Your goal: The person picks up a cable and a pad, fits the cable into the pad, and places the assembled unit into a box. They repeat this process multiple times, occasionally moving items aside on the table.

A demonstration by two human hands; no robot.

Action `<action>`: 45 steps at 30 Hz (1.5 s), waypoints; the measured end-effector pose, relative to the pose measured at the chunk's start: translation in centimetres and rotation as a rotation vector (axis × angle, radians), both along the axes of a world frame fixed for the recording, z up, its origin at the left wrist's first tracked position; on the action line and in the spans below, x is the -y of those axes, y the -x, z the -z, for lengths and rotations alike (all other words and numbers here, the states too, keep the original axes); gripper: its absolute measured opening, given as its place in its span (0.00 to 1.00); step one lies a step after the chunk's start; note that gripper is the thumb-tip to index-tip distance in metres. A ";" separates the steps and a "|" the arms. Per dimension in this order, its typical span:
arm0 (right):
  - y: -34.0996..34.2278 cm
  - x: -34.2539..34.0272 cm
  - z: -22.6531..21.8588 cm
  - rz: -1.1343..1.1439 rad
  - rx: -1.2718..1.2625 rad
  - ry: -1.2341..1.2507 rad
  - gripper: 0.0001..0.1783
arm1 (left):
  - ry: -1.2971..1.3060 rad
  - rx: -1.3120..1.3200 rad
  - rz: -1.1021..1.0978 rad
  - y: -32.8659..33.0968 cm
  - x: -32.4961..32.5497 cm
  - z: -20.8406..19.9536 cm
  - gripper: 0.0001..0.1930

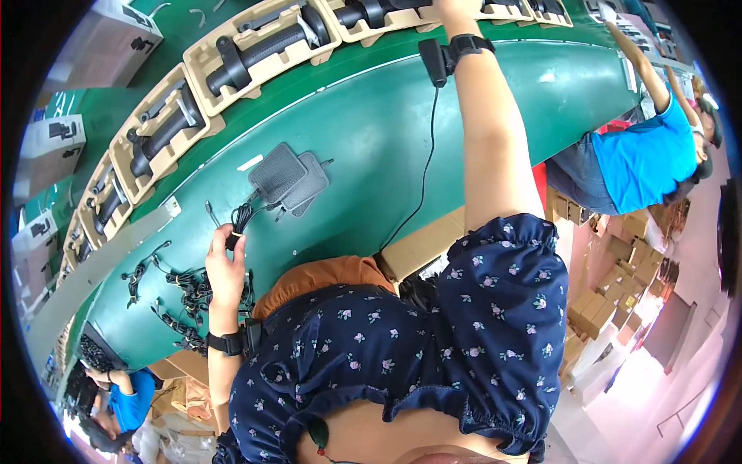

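Observation:
My left hand [225, 267] is closed on a coiled black cable [241, 220] above the green table [371, 147]. Just beyond it lie two flat grey pouches [278, 173], one partly over the other. My right arm stretches far forward, and my right hand [459, 8] is at the top edge of the view, over the row of moulded trays. Its fingers are cut off, so its grip does not show. In the nearest tray [197, 66] rests a black tube-shaped device [267, 56] with a clamp-like part.
More bundled black cables [185, 290] lie on the table to the left. A thin wire hangs from the wrist device [439, 62] on my right arm. Co-workers in blue shirts [645, 166] are at the right and lower left. White printed boxes [104, 42] stand beyond the trays.

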State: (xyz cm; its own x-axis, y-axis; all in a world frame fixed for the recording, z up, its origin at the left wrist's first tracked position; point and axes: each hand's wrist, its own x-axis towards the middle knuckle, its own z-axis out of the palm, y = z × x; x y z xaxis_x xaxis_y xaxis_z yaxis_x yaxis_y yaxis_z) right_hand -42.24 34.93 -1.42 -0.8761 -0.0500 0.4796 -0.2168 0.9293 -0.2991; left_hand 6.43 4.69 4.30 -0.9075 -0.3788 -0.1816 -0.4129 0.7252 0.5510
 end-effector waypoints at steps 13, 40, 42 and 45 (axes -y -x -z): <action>4.8 -4.4 2.4 -0.316 0.325 0.324 0.20 | -0.046 -0.004 0.013 0.4 -0.2 -0.1 0.15; -37.1 18.0 -5.9 -1.161 1.314 1.178 0.16 | -0.374 -0.229 -0.087 -1.1 -1.3 -4.6 0.27; -37.7 18.5 -7.7 -1.056 1.550 1.446 0.17 | -0.748 -0.058 0.093 -1.1 -2.2 -2.9 0.18; -36.6 18.4 -8.6 -1.032 1.609 1.654 0.19 | -1.050 0.068 0.160 -2.1 -1.6 -0.7 0.09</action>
